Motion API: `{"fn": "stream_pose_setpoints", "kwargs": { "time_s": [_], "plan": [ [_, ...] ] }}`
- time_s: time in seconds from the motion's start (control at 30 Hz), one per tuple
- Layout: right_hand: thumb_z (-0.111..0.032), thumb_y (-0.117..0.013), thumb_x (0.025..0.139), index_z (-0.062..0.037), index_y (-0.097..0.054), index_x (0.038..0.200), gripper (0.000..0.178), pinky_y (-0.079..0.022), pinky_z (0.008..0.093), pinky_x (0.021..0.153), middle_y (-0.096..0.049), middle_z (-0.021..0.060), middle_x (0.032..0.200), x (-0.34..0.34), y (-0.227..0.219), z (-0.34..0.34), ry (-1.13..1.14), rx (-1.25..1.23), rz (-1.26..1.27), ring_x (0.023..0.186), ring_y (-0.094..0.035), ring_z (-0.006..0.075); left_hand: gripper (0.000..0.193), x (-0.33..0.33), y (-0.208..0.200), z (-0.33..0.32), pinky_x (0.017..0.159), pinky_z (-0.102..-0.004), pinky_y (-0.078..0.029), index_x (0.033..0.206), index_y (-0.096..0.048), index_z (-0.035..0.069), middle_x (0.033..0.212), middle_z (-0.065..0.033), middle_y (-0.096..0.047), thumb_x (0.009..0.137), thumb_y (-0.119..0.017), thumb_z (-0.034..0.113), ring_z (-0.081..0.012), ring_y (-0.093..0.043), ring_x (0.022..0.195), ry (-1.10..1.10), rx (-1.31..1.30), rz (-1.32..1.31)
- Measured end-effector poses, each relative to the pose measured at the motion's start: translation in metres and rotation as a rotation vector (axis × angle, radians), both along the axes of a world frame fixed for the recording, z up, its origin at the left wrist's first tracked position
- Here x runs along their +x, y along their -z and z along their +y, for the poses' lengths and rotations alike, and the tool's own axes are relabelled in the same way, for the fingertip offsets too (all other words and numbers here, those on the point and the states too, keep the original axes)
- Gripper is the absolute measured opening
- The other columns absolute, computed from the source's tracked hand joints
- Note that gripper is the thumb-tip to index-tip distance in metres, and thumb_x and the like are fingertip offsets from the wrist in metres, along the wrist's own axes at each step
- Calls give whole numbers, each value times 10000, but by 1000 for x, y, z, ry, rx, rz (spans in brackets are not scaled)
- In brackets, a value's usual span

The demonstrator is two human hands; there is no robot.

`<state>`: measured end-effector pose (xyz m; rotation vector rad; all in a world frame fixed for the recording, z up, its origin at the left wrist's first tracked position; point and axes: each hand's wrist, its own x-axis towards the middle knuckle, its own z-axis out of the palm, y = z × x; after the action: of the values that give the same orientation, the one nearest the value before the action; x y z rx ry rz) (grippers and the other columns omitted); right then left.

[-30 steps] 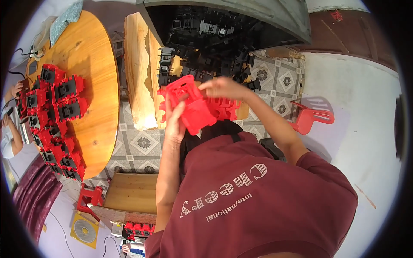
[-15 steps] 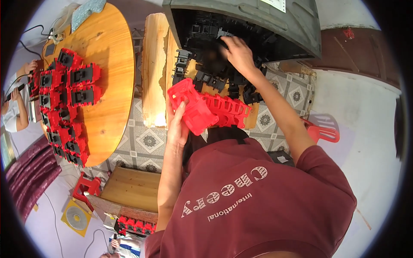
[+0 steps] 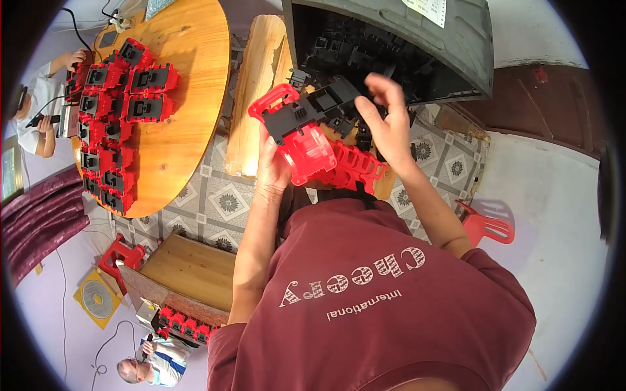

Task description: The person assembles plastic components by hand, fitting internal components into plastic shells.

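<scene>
My left hand (image 3: 274,166) grips a red plastic housing (image 3: 306,156) with open cut-outs, held up in front of my chest. Across the housing's far side lies a long black plastic part (image 3: 319,104), reaching out to the right. My right hand (image 3: 390,124) is at that part's right end, thumb and curled fingers around the end; the exact contact is partly blurred. Behind it, a dark crate (image 3: 391,49) lies with its mouth toward me, holding several black parts. More red housings (image 3: 355,166) sit close to my lap, partly hidden by the held one.
On the left, a round wooden table (image 3: 195,58) carries several red-and-black assemblies (image 3: 150,107). A wooden board (image 3: 257,98) stands beside the crate. A red plastic chair (image 3: 486,225) is at right, a red stool (image 3: 120,260) at lower left. Other people (image 3: 39,124) work at the far left and bottom.
My right hand has come out of the crate toward the housing, and a black part now lies across it. The red housing has turned in my left hand.
</scene>
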<state>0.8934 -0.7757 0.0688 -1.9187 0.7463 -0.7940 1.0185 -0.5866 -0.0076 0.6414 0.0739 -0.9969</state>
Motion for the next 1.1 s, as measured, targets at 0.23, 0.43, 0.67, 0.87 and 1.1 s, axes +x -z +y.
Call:
{"fn": "stream_pose_setpoints", "kwargs": {
  "time_s": [0.23,0.43,0.67,0.87,1.1],
  "plan": [
    [-255,-767,797,-32,-663,1028,338,-513,369,721,-577,110,881,41,-21,23,-271,-194,135,820,-616,300,851,-4,-32,-17,1023,-455,-475,1476,-271,141,1351,-127,-473,794,-778,189,-289,-512,1235,18,-43,-240],
    [-49,-721,819,-7,-682,986,176,-502,281,733,-611,77,934,26,-2,8,-336,282,208,835,-634,174,848,-6,-31,-5,1009,-449,-483,1499,-230,167,1315,-128,-486,827,-747,151,-276,-529,1208,18,66,-301],
    [30,-668,688,-1,-658,874,189,-550,366,737,-646,110,991,-1,-50,24,-586,-612,-175,904,-636,288,955,7,-32,8,1033,-439,-460,1522,-205,167,1351,-116,-476,795,-813,285,-274,-512,1242,29,109,-201],
    [-6,-682,640,26,-667,896,258,-572,337,691,-639,109,985,1,-50,40,-699,-681,-152,900,-637,280,1107,4,-43,2,1103,-434,-373,1547,-145,153,1484,-98,-392,727,-855,374,-274,-431,1332,51,20,-290],
    [-95,-681,708,-11,-630,871,190,-574,327,758,-608,77,997,7,-46,45,-710,-800,-112,978,-613,244,1075,5,-49,2,1122,-443,-341,1552,-123,156,1526,-107,-326,762,-837,303,-284,-378,1373,27,-16,-334]
  ]
}}
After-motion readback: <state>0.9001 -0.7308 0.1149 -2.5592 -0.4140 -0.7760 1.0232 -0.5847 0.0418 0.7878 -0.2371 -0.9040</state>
